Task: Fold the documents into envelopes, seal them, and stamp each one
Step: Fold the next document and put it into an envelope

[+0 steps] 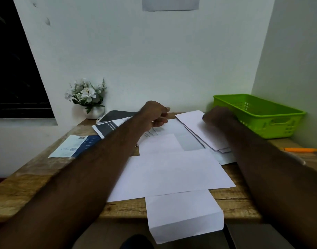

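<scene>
- As one is probably being drawn, the right hand (217, 115) is laid on the envelopes (204, 131); its fingers cannot be told.
- The left hand (154, 114) is curled; contents unclear.
- A folded document (182, 212) is kept at the near table (28, 186) edge.

Table (19, 191): bare wood along left edge and at near-left corner, open passage.
Far-left corner: blocked by flower pot (87, 99), spiral notebook (114, 115) just beside it, leaflets (73, 146) fanned toward left edge.
Centre: flat white sheets (172, 169), low, passable above. Folded sheet (182, 212) overhangs near edge.
Far-right corner: filled by green basket (258, 115), tall walls, close to side wall.
Envelope stack (204, 130) between basket and centre, right hand (215, 115) at its far end.
Orange pen (301, 150) near right edge, bare strip around it.
Left hand (154, 114) at far edge, near back wall.
Left forearm (93, 168) and right forearm (261, 159) span table from near edge to far edge.
</scene>
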Action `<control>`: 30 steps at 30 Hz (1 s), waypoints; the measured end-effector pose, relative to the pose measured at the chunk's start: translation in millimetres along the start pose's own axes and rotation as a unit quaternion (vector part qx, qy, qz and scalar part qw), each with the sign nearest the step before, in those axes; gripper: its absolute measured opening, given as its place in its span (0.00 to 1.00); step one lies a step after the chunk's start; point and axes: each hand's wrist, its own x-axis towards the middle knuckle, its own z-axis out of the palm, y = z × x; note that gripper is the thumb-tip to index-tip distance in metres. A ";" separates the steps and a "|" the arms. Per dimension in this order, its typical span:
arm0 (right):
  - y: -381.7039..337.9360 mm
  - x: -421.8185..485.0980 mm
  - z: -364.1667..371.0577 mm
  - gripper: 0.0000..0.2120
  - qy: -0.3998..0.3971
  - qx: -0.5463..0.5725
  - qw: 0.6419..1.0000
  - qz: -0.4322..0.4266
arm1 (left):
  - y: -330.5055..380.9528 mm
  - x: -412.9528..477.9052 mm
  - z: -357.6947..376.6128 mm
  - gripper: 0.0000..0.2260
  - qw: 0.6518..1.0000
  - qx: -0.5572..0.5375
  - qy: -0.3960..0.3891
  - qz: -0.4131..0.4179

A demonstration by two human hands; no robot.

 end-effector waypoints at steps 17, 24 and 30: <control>-24.3 -8.7 14.8 0.31 -0.025 -0.027 0.999 -0.022 | -14.2 23.6 -28.8 0.11 0.842 0.523 0.069 0.114; -25.4 -8.8 12.4 0.31 0.005 -0.013 0.996 -0.087 | -19.3 23.1 -23.1 0.22 0.849 0.517 0.001 0.109; -50.2 -21.7 3.3 0.26 -0.018 0.031 0.971 -0.236 | -20.6 25.7 -24.1 0.27 0.824 0.556 -0.022 0.101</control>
